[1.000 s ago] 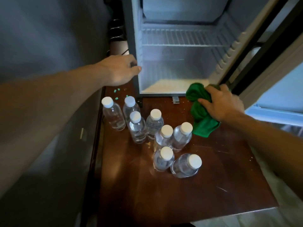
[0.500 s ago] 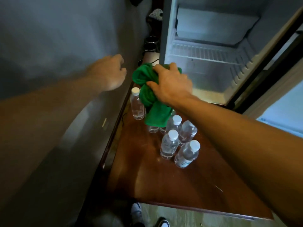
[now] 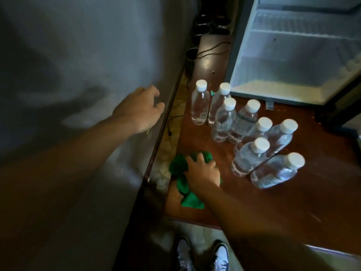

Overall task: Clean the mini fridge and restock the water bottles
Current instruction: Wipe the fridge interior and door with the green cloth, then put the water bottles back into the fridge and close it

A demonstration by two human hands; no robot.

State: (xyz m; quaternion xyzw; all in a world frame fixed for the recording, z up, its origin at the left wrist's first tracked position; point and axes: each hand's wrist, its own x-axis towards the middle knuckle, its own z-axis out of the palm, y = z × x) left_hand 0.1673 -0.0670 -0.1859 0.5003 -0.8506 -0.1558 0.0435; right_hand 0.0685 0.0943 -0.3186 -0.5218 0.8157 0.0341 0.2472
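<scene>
**Gripping the cloth by the bottles**

My right hand is gripping the bunched green cloth on the table at six o'clock. My left hand is hanging loosely curled, holding nothing, at ten. Water bottles are standing at three, and the mini fridge is sitting open at two.

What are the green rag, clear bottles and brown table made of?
Crumpled green cloth: soft fabric, maybe microfibre; it bunches in folds. Clear water bottles with white caps: likely plastic, see-through and glossy. Dark brown tabletop: perhaps polished wood or veneer; it reflects light.
</scene>
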